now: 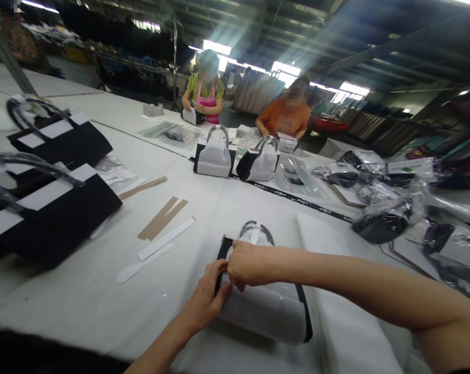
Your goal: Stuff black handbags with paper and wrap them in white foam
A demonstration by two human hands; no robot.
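A black handbag [266, 311] with white wrapping over its front stands at the table's near edge, its wrapped handles [256, 228] upright. My left hand [208, 296] grips the bag's left side, fingers at the edge and thumb on the front. My right hand [248, 264] is closed and pressed against the upper left of the bag, beside my left fingertips. What its fingers pinch is hidden. To the left lie brown card strips [162, 218], a white strip [167, 239] and a thin white spoon-shaped piece [141, 264].
Large black bags [82, 202] stand at the left. Two wrapped handbags [215, 158] stand further back, by a black printed ribbon [293, 197]. Plastic-covered bags [391, 208] pile up on the right, near a white foam sheet [348, 322]. Two people [285, 117] work across the table.
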